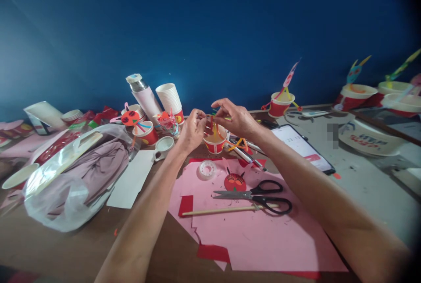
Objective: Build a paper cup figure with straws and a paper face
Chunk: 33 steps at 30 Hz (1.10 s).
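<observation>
My left hand (194, 129) is closed in a pinch just above the rim of a red and white paper cup (216, 146). Over the cup's other side, my right hand (234, 117) has its fingers bent together and pressed down. Thin red, green and yellow strips show between the two hands, too small and partly covered to tell which finger holds which. Yellow strips rise inside the cup, and orange folded strips (241, 144) lie at its right. In front are a tape roll (207, 169), a red paper face with black lashes (235, 182) and black-handled scissors (251, 195).
Pink paper (263, 243) covers the front, with a wooden stick (217, 210) on it. At left are a plastic bag (79, 178), a white mug (163, 148), a thermos (144, 94) and stacked cups (169, 99). A phone (301, 147) and decorated cups (281, 104) stand right.
</observation>
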Each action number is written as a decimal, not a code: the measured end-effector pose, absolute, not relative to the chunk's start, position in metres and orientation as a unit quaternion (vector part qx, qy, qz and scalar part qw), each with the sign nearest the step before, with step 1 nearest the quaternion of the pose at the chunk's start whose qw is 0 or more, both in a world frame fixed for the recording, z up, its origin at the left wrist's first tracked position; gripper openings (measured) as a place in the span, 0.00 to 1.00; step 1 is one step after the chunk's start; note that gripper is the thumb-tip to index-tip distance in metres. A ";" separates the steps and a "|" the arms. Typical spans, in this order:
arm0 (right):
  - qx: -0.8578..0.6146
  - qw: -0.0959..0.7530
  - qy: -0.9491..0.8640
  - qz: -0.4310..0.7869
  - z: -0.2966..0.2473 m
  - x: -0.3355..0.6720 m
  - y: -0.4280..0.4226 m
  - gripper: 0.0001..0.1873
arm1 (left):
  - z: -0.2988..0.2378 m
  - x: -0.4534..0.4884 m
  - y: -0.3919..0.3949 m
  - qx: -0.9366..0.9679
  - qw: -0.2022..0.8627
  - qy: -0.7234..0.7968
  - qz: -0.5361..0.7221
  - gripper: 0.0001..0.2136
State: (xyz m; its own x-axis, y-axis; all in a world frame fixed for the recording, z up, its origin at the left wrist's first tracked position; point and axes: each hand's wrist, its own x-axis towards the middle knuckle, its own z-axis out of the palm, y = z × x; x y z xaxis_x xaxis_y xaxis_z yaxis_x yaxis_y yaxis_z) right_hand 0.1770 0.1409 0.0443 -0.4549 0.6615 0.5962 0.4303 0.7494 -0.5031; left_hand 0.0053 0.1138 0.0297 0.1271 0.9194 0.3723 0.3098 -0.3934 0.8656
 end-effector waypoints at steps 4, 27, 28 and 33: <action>-0.347 0.389 -0.837 0.168 0.044 0.178 0.146 0.17 | 0.029 0.005 0.114 0.691 0.288 0.456 0.481 0.06; -0.277 0.413 -0.865 0.071 0.043 0.180 0.150 0.10 | 0.048 -0.003 0.105 0.683 0.425 0.415 0.426 0.11; -0.279 0.412 -0.865 0.070 0.043 0.180 0.150 0.10 | 0.050 -0.004 0.104 0.680 0.433 0.413 0.424 0.12; -0.262 0.422 -0.866 0.064 0.045 0.180 0.148 0.10 | 0.054 -0.005 0.103 0.659 0.425 0.425 0.452 0.12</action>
State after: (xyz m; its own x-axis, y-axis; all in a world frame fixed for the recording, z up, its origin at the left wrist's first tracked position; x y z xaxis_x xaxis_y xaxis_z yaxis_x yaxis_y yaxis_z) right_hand 0.1804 0.1483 0.0445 -0.5070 0.5076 0.6967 0.3994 0.8546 -0.3319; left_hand -0.0054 0.1028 0.0535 0.2294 0.9448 0.2341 0.1751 -0.2766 0.9449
